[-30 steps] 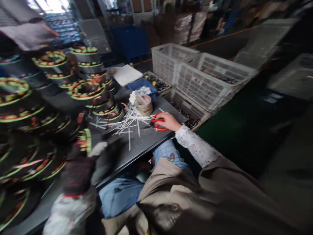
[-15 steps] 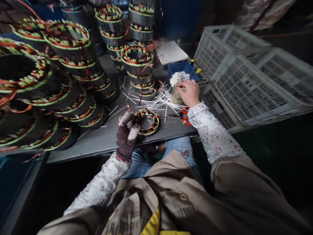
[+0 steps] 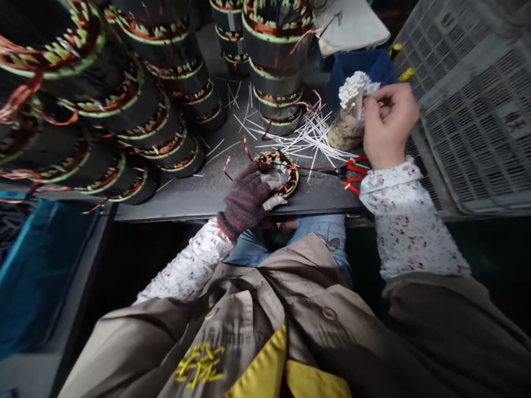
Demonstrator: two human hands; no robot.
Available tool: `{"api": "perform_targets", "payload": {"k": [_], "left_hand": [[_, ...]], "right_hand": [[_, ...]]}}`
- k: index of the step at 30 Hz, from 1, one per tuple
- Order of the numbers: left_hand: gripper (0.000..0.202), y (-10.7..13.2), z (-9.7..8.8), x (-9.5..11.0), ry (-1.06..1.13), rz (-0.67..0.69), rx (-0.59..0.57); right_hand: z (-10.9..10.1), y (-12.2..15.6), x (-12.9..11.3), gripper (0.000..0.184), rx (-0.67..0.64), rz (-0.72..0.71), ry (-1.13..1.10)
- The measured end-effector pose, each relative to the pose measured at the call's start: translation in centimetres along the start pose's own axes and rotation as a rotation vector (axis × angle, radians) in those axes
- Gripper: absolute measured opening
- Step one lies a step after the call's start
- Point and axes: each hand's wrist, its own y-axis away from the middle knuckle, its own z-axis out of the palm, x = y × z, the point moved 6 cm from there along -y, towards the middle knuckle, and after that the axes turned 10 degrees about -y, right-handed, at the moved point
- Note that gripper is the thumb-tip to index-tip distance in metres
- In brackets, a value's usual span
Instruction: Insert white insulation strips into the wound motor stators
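A wound stator ring with copper wire and green-yellow edging lies near the table's front edge. My left hand, in a dark knit glove with pale fingertips, grips its left side, with fingers over the ring and thumb at the front. At the right, my bare right hand is closed in a pinch beside a bundle of thin white tubes standing in a tan holder. What lies between its fingertips is too small to make out. Below that hand rest red-handled pliers, close to a dark lead from the ring.
Stacked stators rise at the back and left. Loose white tubes are strewn behind the ring. A blue bin, a white pad and grey plastic crates stand at the back right. A teal cloth hangs at lower left.
My left hand has come down from beside the ring and taken hold of it. My right hand has turned at the tube bundle, still pinched. The whole view has tilted downward.
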Motion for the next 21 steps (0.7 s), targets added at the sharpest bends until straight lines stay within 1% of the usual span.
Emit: {"api": "perform_targets", "payload": {"k": [1,3,5,6,7,8,10,12,13,16,18,19,20,21], "left_hand": [[0.033,-0.1,0.2,0.0,0.005,0.023,-0.009],[0.034,0.0,0.4,0.4,-0.007,0.04,0.001],[0.031,0.3,0.4,1.1,-0.034,0.011,0.032],[0.029,0.4,0.3,1.6,-0.06,0.021,0.055],[0.027,0.6,0.2,2.2,-0.097,0.05,0.09],[0.026,0.7,0.0,2.8,-0.139,0.095,0.142],[0.024,1.0,-0.3,3.4,-0.195,0.175,0.252],[0.023,1.0,-0.3,3.3,-0.178,0.202,0.305],[0.023,0.9,-0.1,3.0,-0.154,0.193,0.311],[0.033,0.7,0.5,2.5,-0.103,0.171,0.311],[0.045,0.6,0.8,2.4,-0.088,0.172,0.345],[0.05,0.6,0.9,2.4,-0.085,0.167,0.362],[0.054,0.6,0.9,2.4,-0.084,0.157,0.375],[0.056,0.6,1.0,2.4,-0.087,0.145,0.383]], "right_hand": [[0.1,0.2,-0.1,0.039,0.0,0.006,0.009],[0.6,0.2,-0.1,0.05,-0.023,0.038,0.074],[1.2,-0.2,-0.1,0.063,-0.045,0.085,0.13],[1.3,-0.4,-0.1,0.065,-0.046,0.105,0.136],[1.4,-0.5,-0.2,0.064,-0.044,0.11,0.126],[1.3,-0.4,-0.5,0.058,-0.04,0.092,0.105],[0.9,0.4,-1.2,0.037,-0.008,0.017,0.029],[0.4,2.1,-1.8,0.017,0.042,-0.054,-0.096],[0.2,3.1,-1.9,0.012,0.068,-0.081,-0.171],[-0.3,5.3,-1.5,0.01,0.157,-0.126,-0.37],[-0.7,6.1,-0.8,0.011,0.225,-0.101,-0.441],[-0.9,6.3,-0.6,0.013,0.219,-0.073,-0.458],[-0.9,6.6,-0.6,0.015,0.18,-0.051,-0.467],[-0.9,7.0,-0.9,0.018,0.115,-0.041,-0.471]]}}
